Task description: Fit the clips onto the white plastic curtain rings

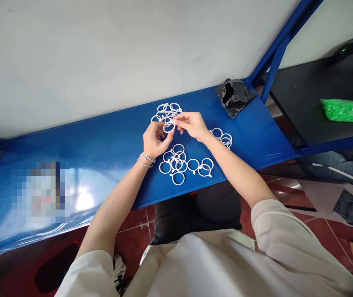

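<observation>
Between my two hands, above the blue table, is a white plastic ring (pixel 169 127) with a small knob. My left hand (pixel 155 140) grips it from the left with thumb and fingers. The fingertips of my right hand (pixel 191 124) pinch its upper right edge. Just beyond my hands lies a pile of similar white rings (pixel 166 108), partly covered by my fingers. A second group of rings (pixel 178 161) is spread nearer to me. More rings (pixel 226 138) lie to the right, some of them hidden behind my right forearm.
A crumpled black plastic bag (pixel 234 97) sits at the table's back right. On the blue table (pixel 108 140), a blurred-out patch lies at the left. A pale wall rises behind. Further right, a bag of bright green pieces (pixel 346 110) rests on a black surface (pixel 303 90) beyond a blue frame.
</observation>
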`<state>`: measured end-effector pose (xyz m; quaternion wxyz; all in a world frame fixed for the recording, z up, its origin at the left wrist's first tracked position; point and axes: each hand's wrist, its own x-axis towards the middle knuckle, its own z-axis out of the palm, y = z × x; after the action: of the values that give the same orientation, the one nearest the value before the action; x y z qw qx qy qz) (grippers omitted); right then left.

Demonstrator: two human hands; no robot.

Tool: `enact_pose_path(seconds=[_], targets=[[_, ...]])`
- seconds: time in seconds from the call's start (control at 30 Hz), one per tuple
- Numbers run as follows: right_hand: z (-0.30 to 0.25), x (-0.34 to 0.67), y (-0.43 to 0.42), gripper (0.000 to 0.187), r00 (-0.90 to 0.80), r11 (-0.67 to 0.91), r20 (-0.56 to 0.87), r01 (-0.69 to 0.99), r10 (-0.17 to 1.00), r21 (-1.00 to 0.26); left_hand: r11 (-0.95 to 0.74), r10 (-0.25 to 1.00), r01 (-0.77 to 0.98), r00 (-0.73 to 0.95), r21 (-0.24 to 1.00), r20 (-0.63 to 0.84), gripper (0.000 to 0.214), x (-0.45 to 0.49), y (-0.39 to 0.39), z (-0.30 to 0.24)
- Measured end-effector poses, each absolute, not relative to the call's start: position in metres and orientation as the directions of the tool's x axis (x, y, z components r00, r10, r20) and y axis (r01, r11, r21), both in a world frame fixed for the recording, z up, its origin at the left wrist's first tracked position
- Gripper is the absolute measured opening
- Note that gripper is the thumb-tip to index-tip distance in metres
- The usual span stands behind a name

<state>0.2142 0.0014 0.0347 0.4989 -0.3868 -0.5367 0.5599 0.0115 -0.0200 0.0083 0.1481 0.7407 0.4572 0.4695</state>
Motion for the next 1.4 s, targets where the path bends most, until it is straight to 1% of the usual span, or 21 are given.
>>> enact_pose_path(seconds=[0.23, 0.43, 0.7, 0.87, 0.97, 1.13, 1.2, 1.27, 1.4], targets=[[0.038, 0.212, 0.000, 0.057, -0.159, 0.064, 0.089, -0.157, 0.983, -0.986, -0.565, 0.798, 0.527, 0.156, 0.635, 0.582, 0.030, 0.011, -0.020, 0.008], [0.038, 0.210, -0.001, 0.056, -0.137, 0.037, 0.061, -0.170, 0.989, -0.985, -0.563, 0.804, 0.525, 0.169, 0.638, 0.570, 0.028, 0.010, -0.020, 0.007], [0.036, 0.211, -0.001, 0.049, -0.131, 0.019, 0.042, -0.174, 0.990, -0.984, -0.569, 0.809, 0.501, 0.197, 0.653, 0.554, 0.028, 0.010, -0.021, 0.010], [0.032, 0.212, 0.001, 0.047, -0.142, -0.008, 0.024, -0.226, 0.990, -0.974, -0.531, 0.836, 0.487, 0.171, 0.693, 0.521, 0.030, 0.010, -0.019, 0.010], [0.032, 0.213, 0.003, 0.045, -0.144, -0.016, 0.019, -0.235, 0.989, -0.972, -0.529, 0.837, 0.478, 0.159, 0.701, 0.523, 0.035, 0.010, -0.018, 0.009], [0.034, 0.215, 0.003, 0.040, -0.168, -0.052, -0.017, -0.204, 0.986, -0.978, -0.511, 0.850, 0.479, 0.159, 0.714, 0.502, 0.049, 0.009, -0.017, 0.006], [0.033, 0.216, 0.003, 0.039, -0.187, -0.050, -0.013, -0.190, 0.982, -0.980, -0.514, 0.849, 0.485, 0.169, 0.708, 0.501, 0.051, 0.009, -0.017, 0.005], [0.032, 0.215, 0.004, 0.037, -0.206, -0.046, -0.010, -0.170, 0.978, -0.984, -0.530, 0.839, 0.492, 0.188, 0.691, 0.511, 0.046, 0.009, -0.017, 0.003], [0.027, 0.215, 0.006, 0.033, -0.218, -0.025, 0.005, -0.135, 0.976, -0.990, -0.572, 0.809, 0.504, 0.220, 0.647, 0.544, 0.024, 0.009, -0.016, 0.003]])
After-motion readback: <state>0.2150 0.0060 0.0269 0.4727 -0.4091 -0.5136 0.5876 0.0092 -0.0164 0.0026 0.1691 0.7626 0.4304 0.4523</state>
